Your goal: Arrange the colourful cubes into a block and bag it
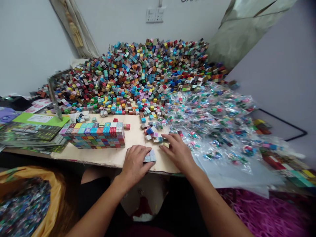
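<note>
**A:** What does the left hand (134, 162) have?

**B:** It has a small flat slab of pale blue-grey cubes (150, 156), which lies on the brown cardboard-covered surface (108, 154) near the front edge. The fingers curl over the slab and pinch its sides. The right hand (177, 150) lies flat just beside it, fingers loosely spread, with the tips on a loose pale yellow cube (166, 144).

**A:** How would that slab handle?

**B:** It is probably light and hard, with smooth printed faces. If the cubes only cling to one another it could break apart. A hold across two opposite sides, squeezing the rows together, looks safer than lifting by one corner.

**A:** And the surroundings?

**B:** It is crowded. To the left stands a neat stacked block of many-coloured cubes (95, 135). Behind it a huge loose heap of similar cubes (148, 72) banks up against the white wall (118, 23). To the right lies a drift of clear plastic bags filled with cubes (217, 121). Dark printed leaflets (29, 131) sit at the far left, and a yellow sack (49, 197) hangs below the surface's edge.
</note>
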The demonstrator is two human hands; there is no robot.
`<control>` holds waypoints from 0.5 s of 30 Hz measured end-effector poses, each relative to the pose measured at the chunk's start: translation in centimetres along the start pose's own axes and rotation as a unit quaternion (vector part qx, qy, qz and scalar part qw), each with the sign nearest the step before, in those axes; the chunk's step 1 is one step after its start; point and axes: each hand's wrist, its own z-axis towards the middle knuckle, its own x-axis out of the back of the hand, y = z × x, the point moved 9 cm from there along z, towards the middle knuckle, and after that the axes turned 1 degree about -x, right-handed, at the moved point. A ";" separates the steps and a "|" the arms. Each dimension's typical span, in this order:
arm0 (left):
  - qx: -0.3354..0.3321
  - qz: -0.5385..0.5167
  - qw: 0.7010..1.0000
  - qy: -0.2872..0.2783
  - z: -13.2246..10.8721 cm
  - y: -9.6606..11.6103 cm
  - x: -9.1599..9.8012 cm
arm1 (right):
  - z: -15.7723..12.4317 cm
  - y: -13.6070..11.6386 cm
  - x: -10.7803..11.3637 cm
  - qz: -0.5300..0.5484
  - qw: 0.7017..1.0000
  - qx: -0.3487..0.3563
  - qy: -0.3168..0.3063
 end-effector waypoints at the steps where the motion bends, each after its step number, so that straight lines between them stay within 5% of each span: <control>1: 0.001 0.002 1.000 -0.001 0.0 0.0 0.0 | 0.6 -0.4 -0.3 -0.030 1.000 0.001 -0.005; 7: 0.002 0.012 1.000 0.010 -0.1 0.2 0.2 | 2.8 -2.0 -1.7 -0.116 0.993 0.001 -0.029; 15: 0.010 0.011 1.000 0.009 -0.3 -0.2 0.2 | -1.7 -2.7 -1.0 0.156 0.978 0.111 -0.087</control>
